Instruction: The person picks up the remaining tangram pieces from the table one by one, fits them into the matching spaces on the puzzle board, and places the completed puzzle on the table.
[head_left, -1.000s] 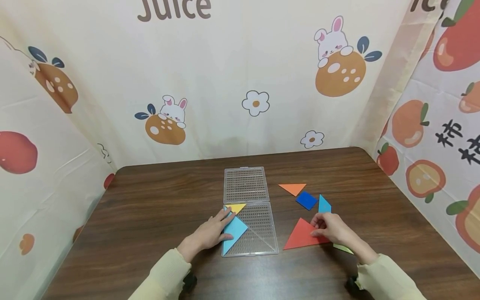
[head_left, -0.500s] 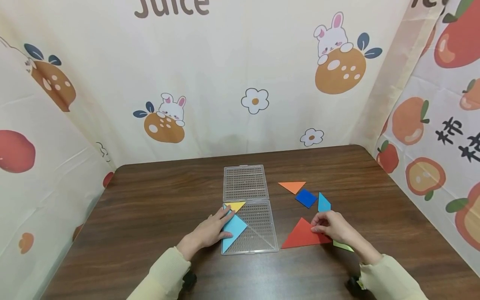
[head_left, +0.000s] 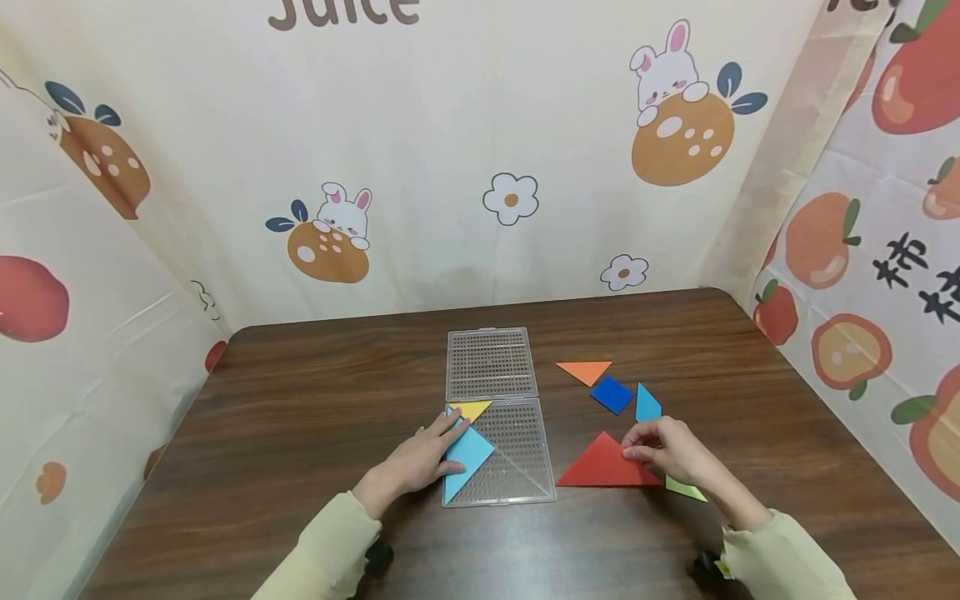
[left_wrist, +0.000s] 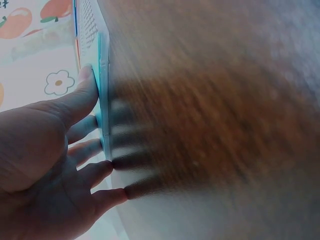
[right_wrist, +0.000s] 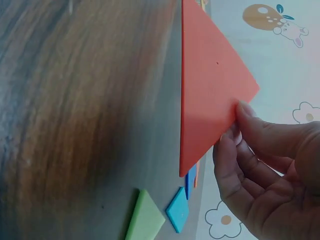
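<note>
A: Head view first. Left hand?

B: Left hand (head_left: 416, 462), lower ctr-left of frame. Fingers spread & straight, laid on light blue triangle (head_left: 471, 454), pressing w/o a grip. That piece is along the L side of the lower half of a clear case (head_left: 517, 450), w/ yellow triangle (head_left: 471, 410) in the corner above it.

A: And R side?

B: Right hand (head_left: 671, 450), lower right: fingers curled, thumb vs. fingers, pinching red triangle (head_left: 606, 467) by its upper R edge. Can't tell if its bottom edge touches the table (head_left: 337, 375).

A: Other pcs?

B: Orange triangle (head_left: 585, 371) & dark blue square (head_left: 612, 394) right of ctr, cyan parallelogram (head_left: 647, 404) just above the R hand, green piece (head_left: 686, 490) partly hidden under the wrist.

A: L wrist cam?

B: Hand at lower left, thumb on the light blue piece, upper left; fingers fanned, lower two tips at or past the case edge. Table fills the R side, blurry.

A: R wrist cam?

B: Red one upper ctr, face to cam, thumb tip on its R-hand edge, fingers bent behind. Green & cyan pcs at bottom ctr, bit of dark blue just above cyan.
</note>
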